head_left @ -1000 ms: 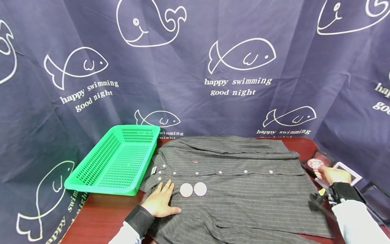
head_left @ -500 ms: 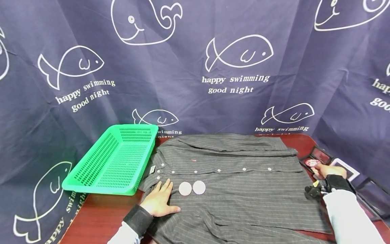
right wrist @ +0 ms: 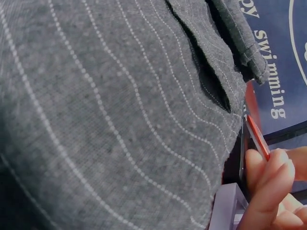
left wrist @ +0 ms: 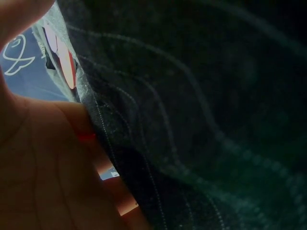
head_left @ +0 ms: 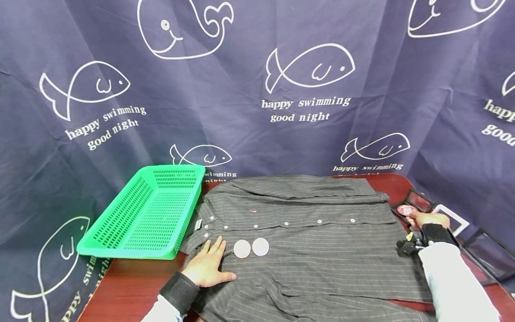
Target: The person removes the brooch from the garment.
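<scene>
A dark grey striped button shirt (head_left: 322, 255) lies spread out on the table. My left hand (head_left: 207, 264) rests on it below the collar with fingers spread. Two white round discs (head_left: 242, 248) lie side by side on the shirt, right of that hand. At the table's right side my right hand (head_left: 430, 220) pinches a red-and-white round disc (head_left: 406, 210) by its edge, near a small black frame (head_left: 420, 201). In the right wrist view, thumb and fingers hold the thin red disc (right wrist: 258, 136) edge-on. The left wrist view shows mostly dark cloth and the palm (left wrist: 43, 163).
A green plastic basket (head_left: 161, 219) stands on the left, beside the collar. Right of the shirt lie a white frame (head_left: 452, 219) and a larger black frame (head_left: 488, 257). A blue fish-print curtain (head_left: 225, 89) hangs behind the red-brown table (head_left: 128, 277).
The head view has shifted slightly to the right. My right hand has moved a little leftward with the red-and-white disc. The left hand has stayed on the shirt.
</scene>
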The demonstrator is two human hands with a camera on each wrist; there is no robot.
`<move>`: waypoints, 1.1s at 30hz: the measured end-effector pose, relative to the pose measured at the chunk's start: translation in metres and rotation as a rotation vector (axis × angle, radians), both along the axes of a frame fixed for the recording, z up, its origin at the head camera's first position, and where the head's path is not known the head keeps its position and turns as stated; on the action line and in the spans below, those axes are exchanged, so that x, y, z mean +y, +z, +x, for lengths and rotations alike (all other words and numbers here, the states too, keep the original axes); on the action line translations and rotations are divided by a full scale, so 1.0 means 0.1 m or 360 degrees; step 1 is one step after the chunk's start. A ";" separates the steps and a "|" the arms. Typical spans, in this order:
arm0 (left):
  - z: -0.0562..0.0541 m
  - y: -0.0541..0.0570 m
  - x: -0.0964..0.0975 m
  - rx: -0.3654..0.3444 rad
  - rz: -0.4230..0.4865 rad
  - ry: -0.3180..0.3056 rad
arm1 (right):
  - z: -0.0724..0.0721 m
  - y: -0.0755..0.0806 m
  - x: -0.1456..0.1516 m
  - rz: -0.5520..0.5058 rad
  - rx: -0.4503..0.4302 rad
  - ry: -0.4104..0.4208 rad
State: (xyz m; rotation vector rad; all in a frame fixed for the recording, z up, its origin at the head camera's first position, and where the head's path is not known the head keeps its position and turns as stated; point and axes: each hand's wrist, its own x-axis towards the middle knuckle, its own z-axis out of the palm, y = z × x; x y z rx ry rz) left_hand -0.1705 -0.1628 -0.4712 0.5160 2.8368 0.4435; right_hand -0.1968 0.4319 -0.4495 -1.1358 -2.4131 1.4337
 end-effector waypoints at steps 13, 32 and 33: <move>-0.01 -0.01 0.00 -0.0003 0.0000 -0.0015 | -0.02 0.03 0.03 0.0234 -0.0151 0.0053; -0.03 -0.03 0.00 0.0003 0.0015 -0.0020 | 0.00 -0.04 0.09 0.0211 -0.0027 0.0015; -0.03 -0.03 0.00 0.0005 0.0015 -0.0021 | 0.01 -0.04 0.09 0.0180 0.0001 0.0017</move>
